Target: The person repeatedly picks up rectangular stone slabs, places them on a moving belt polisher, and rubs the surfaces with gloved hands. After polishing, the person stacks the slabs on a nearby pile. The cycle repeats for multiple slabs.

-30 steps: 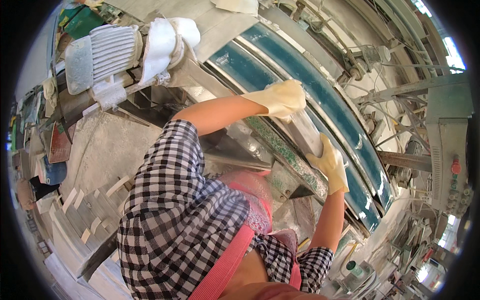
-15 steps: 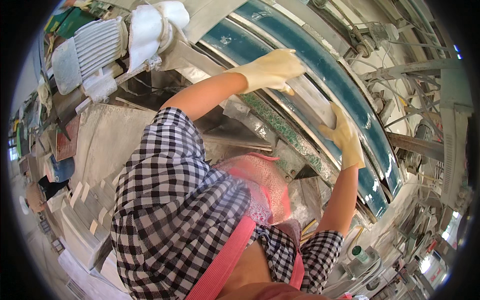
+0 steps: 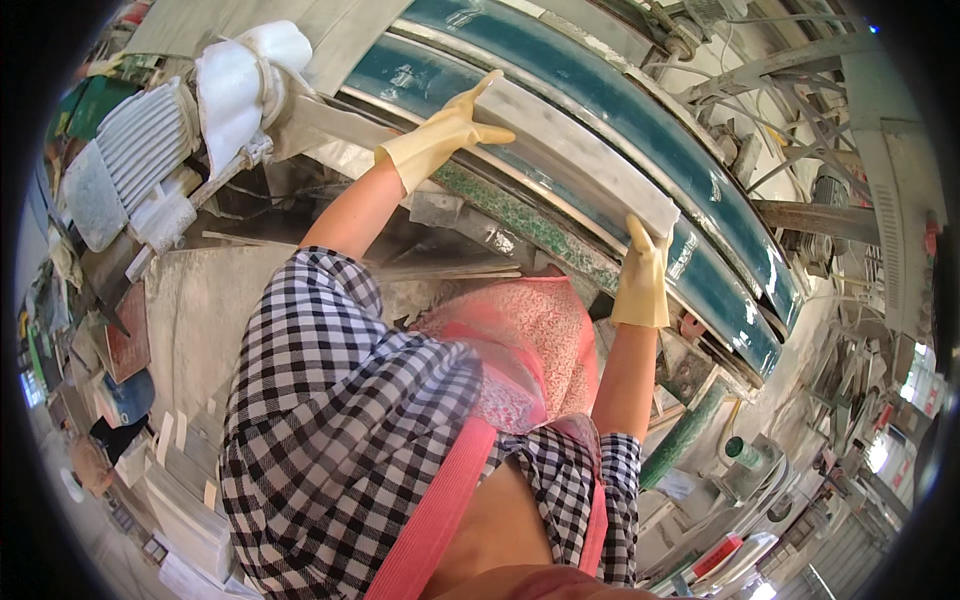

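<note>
Head view: pale stone slab (image 3: 580, 160) lying along the teal machine bed (image 3: 620, 110), spanned between both gloved hands.
Left hand (image 3: 440, 135): grasping the slab's far end, thumb over the edge.
Right hand (image 3: 643, 275): cupping the near corner from below.
Change: both hands further apart than half a second ago, slab lower toward the bed.
Hidden: slab underside, right fingertips, pink apron (image 3: 520, 350) blocking everything beneath.

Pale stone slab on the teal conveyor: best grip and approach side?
Probably by its two short ends, one hand each, coming from the near long edge. The slab is long, narrow and flat; the left hand and right hand already bracket it that way.
</note>
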